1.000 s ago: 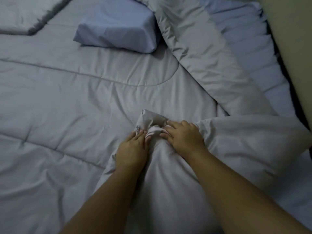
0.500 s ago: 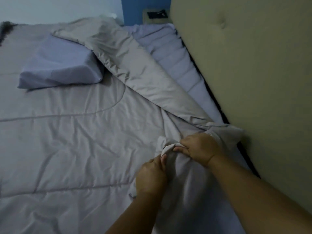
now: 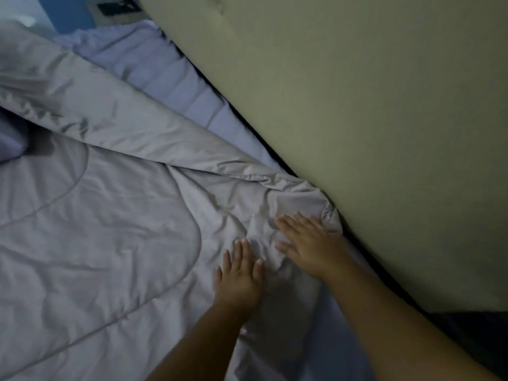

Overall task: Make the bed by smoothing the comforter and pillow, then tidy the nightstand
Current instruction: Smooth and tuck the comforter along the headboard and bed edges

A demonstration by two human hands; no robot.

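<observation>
Left hand [image 3: 238,273]: flat, fingers spread, palm down on the comforter [image 3: 104,229]; it pinches nothing.
Right hand [image 3: 309,244]: flat and spread, pressing the crumpled corner just beside the headboard [image 3: 357,133].
Comforter: covers the bed; its corner lies bunched under the hands, and a folded-back band runs up along the sheet [image 3: 176,86].
Pillow [image 3: 11,138]: only a dark edge shows at far left, well apart from the hands.
Nightstand: not in view.
Step, as judged: flattening the corner; pillow and nightstand not yet tended.
Risk: pressing without pulling may set the creases; a push toward the headboard could drive the corner into the dark gap; the fold may remain.
</observation>
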